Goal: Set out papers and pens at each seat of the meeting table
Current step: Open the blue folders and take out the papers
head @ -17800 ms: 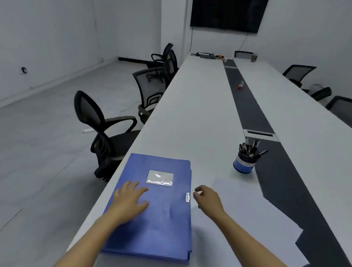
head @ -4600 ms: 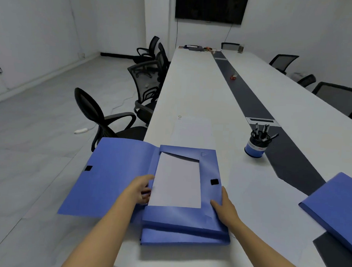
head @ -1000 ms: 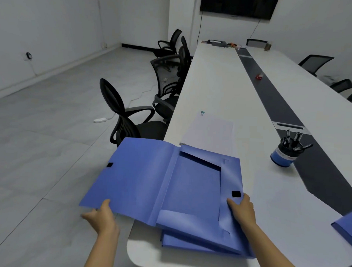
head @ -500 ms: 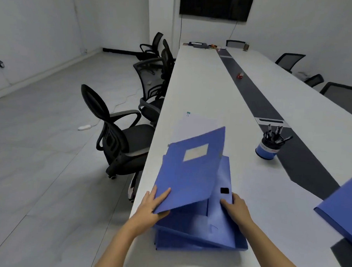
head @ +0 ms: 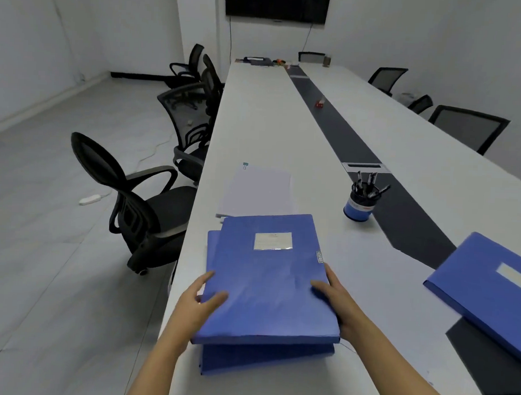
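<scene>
A closed blue folder (head: 265,275) with a clear label pocket lies askew on a second blue folder (head: 264,358) at the near end of the white meeting table (head: 265,117). My left hand (head: 199,302) grips its left edge, thumb on the cover. My right hand (head: 337,296) grips the right edge near the clasp, thumb on top as well. Just beyond the folders lies a stack of white papers (head: 259,191) with a small binder clip (head: 245,166) at its far left corner. To the right stands a blue cup of black pens (head: 359,201).
A third blue folder (head: 488,291) lies at the table's right, partly over the dark centre strip (head: 339,132). Black mesh chairs (head: 139,204) line the left side, and more stand along the right (head: 465,128). Small items sit at the far end (head: 259,60).
The folder's cover, open flat a second ago and half swung over half a second ago, is now closed. My left hand moved from the cover's outer edge to the closed folder's left edge.
</scene>
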Demonstrator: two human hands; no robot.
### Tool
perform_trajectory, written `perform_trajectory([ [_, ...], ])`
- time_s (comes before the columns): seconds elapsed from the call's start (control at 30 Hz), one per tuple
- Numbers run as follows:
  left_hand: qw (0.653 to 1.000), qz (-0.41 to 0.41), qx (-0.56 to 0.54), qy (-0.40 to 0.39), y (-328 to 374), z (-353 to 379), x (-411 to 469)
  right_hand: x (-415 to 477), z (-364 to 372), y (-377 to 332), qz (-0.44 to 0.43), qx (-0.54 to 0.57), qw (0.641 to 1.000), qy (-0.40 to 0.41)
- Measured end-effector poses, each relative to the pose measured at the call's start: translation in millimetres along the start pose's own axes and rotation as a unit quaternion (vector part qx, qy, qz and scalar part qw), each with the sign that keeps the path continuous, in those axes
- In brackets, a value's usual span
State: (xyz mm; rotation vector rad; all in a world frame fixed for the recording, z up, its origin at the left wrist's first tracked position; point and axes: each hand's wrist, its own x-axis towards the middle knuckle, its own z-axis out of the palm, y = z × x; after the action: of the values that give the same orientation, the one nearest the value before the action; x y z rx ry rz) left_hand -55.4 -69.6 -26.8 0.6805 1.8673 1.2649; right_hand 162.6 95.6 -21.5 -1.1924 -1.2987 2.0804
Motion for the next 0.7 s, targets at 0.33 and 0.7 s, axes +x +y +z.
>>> perform_trajectory([
  [0.33, 0.988, -0.075, -0.130, -0.025, 44, 55, 23, -29, -57, -33, -0.088, 0.032, 0.996, 0.011],
  [0.7, 0.994, 0.036, -0.033, -0.093, 70, 189, 44, -86, -193, -34, -0.124, 0.109, 0.916, 0.366],
])
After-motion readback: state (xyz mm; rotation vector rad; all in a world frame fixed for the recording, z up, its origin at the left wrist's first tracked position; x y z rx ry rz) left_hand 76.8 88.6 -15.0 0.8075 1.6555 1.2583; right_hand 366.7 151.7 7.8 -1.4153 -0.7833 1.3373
